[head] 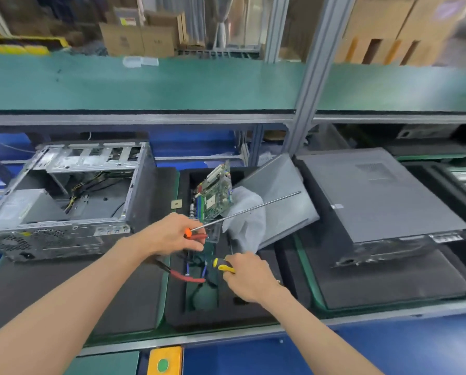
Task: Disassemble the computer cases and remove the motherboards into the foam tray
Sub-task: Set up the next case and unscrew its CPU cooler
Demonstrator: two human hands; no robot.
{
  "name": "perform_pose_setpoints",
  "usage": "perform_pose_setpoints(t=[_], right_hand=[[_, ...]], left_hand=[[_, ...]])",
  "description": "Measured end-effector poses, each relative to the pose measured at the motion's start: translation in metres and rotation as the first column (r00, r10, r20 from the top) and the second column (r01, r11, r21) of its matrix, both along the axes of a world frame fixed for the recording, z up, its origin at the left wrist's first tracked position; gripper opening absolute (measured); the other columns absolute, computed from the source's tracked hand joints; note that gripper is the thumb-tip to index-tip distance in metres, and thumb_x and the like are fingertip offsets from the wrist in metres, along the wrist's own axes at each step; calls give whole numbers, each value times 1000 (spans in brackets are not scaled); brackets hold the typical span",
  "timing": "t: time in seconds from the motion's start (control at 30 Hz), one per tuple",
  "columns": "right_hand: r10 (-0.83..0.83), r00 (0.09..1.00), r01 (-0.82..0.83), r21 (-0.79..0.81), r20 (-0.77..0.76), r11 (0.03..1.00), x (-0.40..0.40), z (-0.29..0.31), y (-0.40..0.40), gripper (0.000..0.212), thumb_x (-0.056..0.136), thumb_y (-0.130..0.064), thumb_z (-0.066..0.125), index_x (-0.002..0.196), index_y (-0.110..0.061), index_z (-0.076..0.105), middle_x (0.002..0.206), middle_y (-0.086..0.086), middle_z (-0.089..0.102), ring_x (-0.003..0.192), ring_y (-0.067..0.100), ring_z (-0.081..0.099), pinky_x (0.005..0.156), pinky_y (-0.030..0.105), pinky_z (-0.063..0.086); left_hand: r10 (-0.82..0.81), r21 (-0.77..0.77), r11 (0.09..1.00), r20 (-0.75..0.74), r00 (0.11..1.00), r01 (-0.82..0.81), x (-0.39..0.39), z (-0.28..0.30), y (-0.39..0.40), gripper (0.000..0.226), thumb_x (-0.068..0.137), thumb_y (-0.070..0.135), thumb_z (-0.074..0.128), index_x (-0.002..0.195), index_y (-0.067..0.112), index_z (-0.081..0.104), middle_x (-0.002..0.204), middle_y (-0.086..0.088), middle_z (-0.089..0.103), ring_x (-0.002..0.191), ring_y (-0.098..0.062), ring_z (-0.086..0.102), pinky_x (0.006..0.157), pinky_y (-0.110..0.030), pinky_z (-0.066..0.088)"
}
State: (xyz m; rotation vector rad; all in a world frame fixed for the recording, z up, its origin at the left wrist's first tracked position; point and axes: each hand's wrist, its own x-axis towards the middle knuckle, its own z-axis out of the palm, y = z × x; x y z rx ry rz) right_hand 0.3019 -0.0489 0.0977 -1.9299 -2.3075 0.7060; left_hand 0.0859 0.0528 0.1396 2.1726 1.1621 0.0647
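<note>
Mobo (215, 194) in tray (177, 307), open case (64, 196) left

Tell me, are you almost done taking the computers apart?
Partly. The opened case on the left looks emptied of its board, and one motherboard stands tilted in the foam tray. The left hand grips a long screwdriver; the right hand holds a yellow-handled tool. The closed case on the right remains.

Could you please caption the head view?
Left hand holds long screwdriver, right hand grips yellow tool over foam tray.

two cases (64, 196), one motherboard (215, 197)
</note>
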Motion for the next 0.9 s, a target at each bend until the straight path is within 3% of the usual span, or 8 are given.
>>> perform_pose_setpoints(t=[0.1,0.2,0.37,0.47,0.57,0.63,0.77,0.9], right_hand=[[-54,998,54,32,-19,998,13,8,4,10,91,-29,48,86,-21,51,82,3,52,81,36,53,64,39,36],[-75,997,76,59,-12,995,22,15,10,7,89,-31,49,87,-25,52,95,11,60,90,39,58,68,41,40],[-95,995,92,91,29,992,37,18,16,17,87,-35,50,96,-22,57,96,10,55,92,39,57,68,40,38],[-101,994,97,78,49,992,45,18,14,15,85,-36,50,90,-23,54,84,3,43,88,38,56,68,39,37],[-97,994,94,67,48,993,53,18,10,11,82,-34,50,81,-24,50,78,0,39,80,36,50,67,39,36],[-88,995,84,65,56,994,58,17,6,15,82,-36,51,87,-24,58,84,4,46,84,39,55,67,39,37],[-31,996,29,28,80,999,64,15,-1,24,84,-36,53,98,-21,63,96,12,57,92,42,59,70,41,40],[-3,998,3,3,67,1000,72,13,-5,10,82,-34,54,84,-24,56,84,5,47,86,40,56,68,39,39]], left_hand=[[-26,18,1000,8,1000,25,20,11,8,10,82,35,80,83,36,70,86,18,72,85,-2,66,78,-18,52],[-77,87,993,13,997,76,39,22,13,14,82,38,79,80,43,66,81,29,68,79,8,61,68,-8,43],[-136,160,978,1,991,134,68,36,16,16,83,41,77,97,34,73,82,21,70,80,3,62,72,-17,44],[-165,149,976,25,986,160,83,38,13,10,84,35,78,91,32,71,73,31,65,72,8,59,62,-7,40],[-139,90,987,50,989,134,96,35,9,11,84,37,78,90,30,71,72,14,69,53,1,56,49,-8,38],[-154,83,985,52,987,150,105,33,4,11,85,34,78,91,27,72,60,22,63,47,8,51,46,-5,35],[-205,122,972,18,979,201,117,29,-6,14,83,36,79,94,28,74,81,19,71,80,3,61,67,-9,41],[-221,89,972,20,975,218,126,20,-12,13,83,37,78,91,28,74,80,22,67,83,4,58,67,-6,39]])
